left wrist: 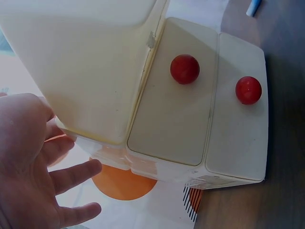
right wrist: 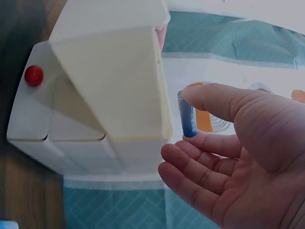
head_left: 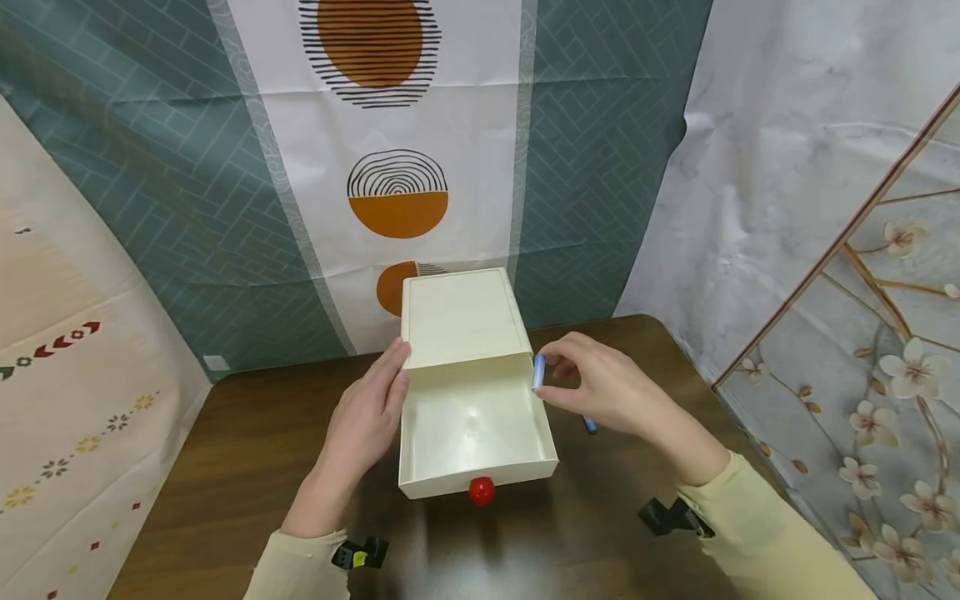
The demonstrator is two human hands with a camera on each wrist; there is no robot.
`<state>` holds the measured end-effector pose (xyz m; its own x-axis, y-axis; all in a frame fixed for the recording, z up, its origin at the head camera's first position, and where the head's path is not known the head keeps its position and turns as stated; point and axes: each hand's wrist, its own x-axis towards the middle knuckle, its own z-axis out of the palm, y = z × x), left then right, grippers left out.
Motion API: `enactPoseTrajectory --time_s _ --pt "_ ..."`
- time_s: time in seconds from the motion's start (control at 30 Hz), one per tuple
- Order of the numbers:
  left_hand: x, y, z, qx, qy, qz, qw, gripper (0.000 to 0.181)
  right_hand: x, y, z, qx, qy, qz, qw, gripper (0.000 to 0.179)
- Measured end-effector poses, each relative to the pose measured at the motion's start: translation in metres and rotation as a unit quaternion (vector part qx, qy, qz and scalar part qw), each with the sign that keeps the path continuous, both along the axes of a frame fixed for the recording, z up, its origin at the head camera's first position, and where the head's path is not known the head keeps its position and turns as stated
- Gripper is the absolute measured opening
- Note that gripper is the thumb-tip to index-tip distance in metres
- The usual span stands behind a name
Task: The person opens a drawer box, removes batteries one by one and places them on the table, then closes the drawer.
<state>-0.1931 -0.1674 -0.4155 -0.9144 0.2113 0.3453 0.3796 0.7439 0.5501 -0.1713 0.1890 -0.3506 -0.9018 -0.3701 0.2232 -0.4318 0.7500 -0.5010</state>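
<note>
A small cream drawer cabinet (head_left: 465, 317) stands on the table with its top drawer (head_left: 472, 417) pulled out. The drawer's inside is bare, and a red ball knob (head_left: 482, 491) sits on its front. My left hand (head_left: 372, 408) rests against the cabinet's left side, its fingers fairly straight in the left wrist view. Between thumb and fingertip, my right hand (head_left: 600, 379) pinches a blue battery (right wrist: 187, 114), held upright at the drawer's right edge. A second blue battery (head_left: 589, 425) lies on the table below that hand, partly hidden by it.
Two lower drawers with red knobs (left wrist: 185, 69) are closed beneath the pulled-out one. The brown wooden table (head_left: 262, 450) reaches back to a patterned cloth (head_left: 480, 125). More patterned cloth hangs at both sides.
</note>
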Motion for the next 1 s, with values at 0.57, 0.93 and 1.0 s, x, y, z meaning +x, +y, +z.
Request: enactPoseTrajectory --time_s 0.57,0.93,1.0 --pt "0.003 0.001 0.001 -0.007 -0.005 0.001 1.0 0.053 -0.009 0.033 -0.018 0.028 -0.01 -0.032 0.999 0.038" --pt "0.003 0.001 0.002 -0.006 -0.002 0.0 1.0 0.053 -0.015 0.048 -0.029 0.037 -0.011 -0.047 0.9981 0.041" --pt "0.003 0.001 0.002 -0.007 -0.003 0.0 1.0 0.053 -0.016 0.051 -0.031 0.037 -0.014 -0.05 0.9979 0.041"
